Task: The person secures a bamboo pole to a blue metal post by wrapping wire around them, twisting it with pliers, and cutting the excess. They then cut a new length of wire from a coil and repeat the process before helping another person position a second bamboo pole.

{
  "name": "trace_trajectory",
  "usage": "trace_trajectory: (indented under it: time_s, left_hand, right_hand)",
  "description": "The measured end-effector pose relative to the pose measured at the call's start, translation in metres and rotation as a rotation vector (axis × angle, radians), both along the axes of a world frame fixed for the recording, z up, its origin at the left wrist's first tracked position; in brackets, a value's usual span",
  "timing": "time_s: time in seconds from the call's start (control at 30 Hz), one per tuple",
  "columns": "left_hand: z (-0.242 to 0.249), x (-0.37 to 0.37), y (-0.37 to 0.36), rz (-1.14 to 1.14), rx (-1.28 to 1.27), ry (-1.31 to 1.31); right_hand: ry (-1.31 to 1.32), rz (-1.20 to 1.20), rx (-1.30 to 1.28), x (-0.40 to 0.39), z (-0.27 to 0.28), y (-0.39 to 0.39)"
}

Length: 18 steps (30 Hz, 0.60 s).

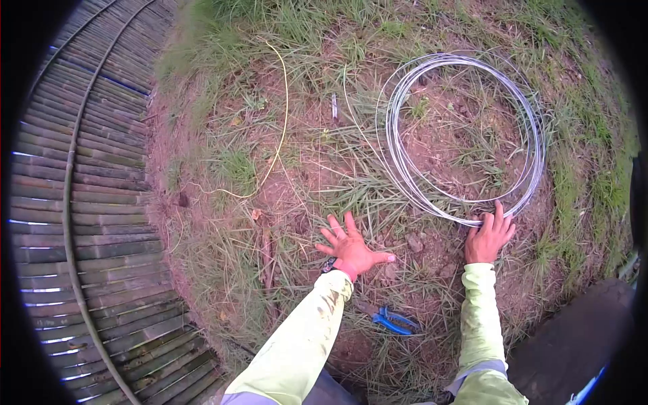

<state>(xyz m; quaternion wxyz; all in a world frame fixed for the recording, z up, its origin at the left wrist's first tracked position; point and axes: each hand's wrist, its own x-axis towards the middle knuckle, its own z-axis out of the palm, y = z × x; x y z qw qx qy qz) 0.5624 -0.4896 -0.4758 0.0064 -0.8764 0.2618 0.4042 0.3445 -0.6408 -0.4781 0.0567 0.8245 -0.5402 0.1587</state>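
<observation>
My left hand [354, 253] is open above the grassy ground, palm down with fingers spread, holding nothing. A dark watch [329, 264] is on its wrist. To its right, my right hand [489, 237] has its fingers over the near edge of a large coil of silvery wire [403, 152], gripping the strands there. The coil lies flat, with one loose end [347, 94] reaching out to its left. Pliers with blue handles [397, 321] lie on the ground between my forearms, their jaws pointing left.
A curved yellowish length of wire [286, 101] lies in the grass at upper left. Near it is a small pale strip [334, 106]. A slatted bamboo surface [108, 223] with a long pole [69, 202] across it runs along the left side. A dark shape [574, 337] fills the lower right.
</observation>
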Motion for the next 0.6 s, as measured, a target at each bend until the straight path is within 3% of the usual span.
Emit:
trace_trajectory:
  time_s: [0.2,0.27,0.33,0.4,0.47,0.53,0.57,0.6]
  left_hand:
    - [0.015,0.030,0.034,-0.014,-0.104,0.109]
    - [-0.012,0.069,0.083,0.082,-0.629,0.708]
    - [0.047,0.074,0.152,0.209,-0.667,0.623]
    - [0.078,0.078,0.239,-0.028,-0.699,0.367]
    - [0.110,0.067,0.338,0.281,-0.732,0.520]
    - [0.108,0.044,0.444,0.601,-0.822,0.562]
    - [0.104,0.026,0.493,0.729,-0.883,0.536]
    - [0.099,0.001,0.539,0.847,-0.932,0.520]
  right_hand:
    - [0.094,-0.041,-0.058,-0.002,-0.009,-0.005]
    - [0.131,-0.071,-0.065,-0.002,-0.015,-0.006]
    - [0.156,-0.067,-0.063,-0.003,-0.017,-0.007]
    - [0.232,-0.108,-0.082,-0.003,-0.027,-0.016]
    - [0.243,-0.119,0.009,-0.003,-0.030,-0.029]
    - [0.345,-0.174,0.259,0.007,-0.009,-0.037]
    - [0.564,-0.046,0.347,0.002,-0.025,-0.066]
    - [0.362,-0.102,0.247,0.025,0.008,-0.020]
